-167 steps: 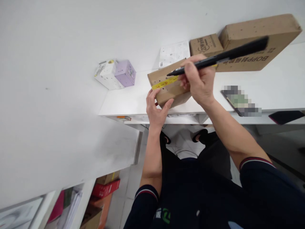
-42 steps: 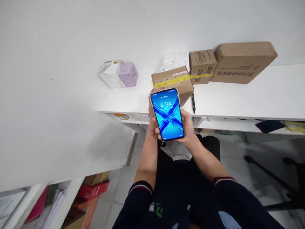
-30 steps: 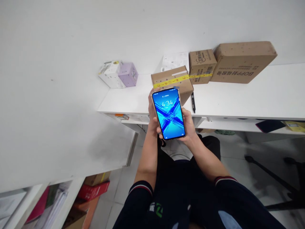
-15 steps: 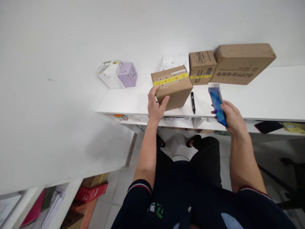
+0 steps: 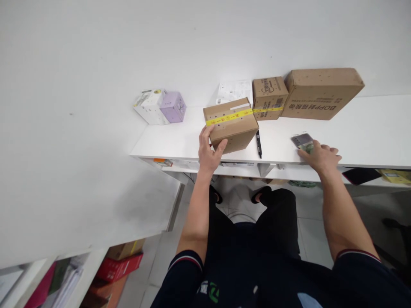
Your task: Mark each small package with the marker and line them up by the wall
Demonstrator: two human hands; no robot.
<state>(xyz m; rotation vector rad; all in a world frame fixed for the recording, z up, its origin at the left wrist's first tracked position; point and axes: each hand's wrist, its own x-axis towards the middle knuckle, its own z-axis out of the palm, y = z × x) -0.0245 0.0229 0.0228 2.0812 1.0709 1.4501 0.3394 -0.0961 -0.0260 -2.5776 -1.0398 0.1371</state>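
My left hand (image 5: 209, 150) grips the left front corner of a brown cardboard box (image 5: 233, 124) sealed with yellow printed tape, thumb on the front face and fingers on the side. The box is tilted on the white shelf top. Just right of it lies a black marker (image 5: 259, 145), its upper end partly hidden by the box. Over to the right, my right hand (image 5: 321, 157) holds a phone (image 5: 302, 139) low at the shelf surface, thumb along its near edge. The phone's back with its camera bump faces up, and the hand covers its right end.
Behind stand a white box (image 5: 235, 90), a small brown carton (image 5: 269, 97) and a large brown carton (image 5: 324, 94) against the wall. A lilac box (image 5: 173, 107) and a white carton (image 5: 152, 107) sit at the left. The lower shelf holds a dark flat item (image 5: 361, 175).
My right hand has lowered the phone to the shelf top and turned it back side up. My left hand keeps its hold on the cardboard box, which has barely moved.
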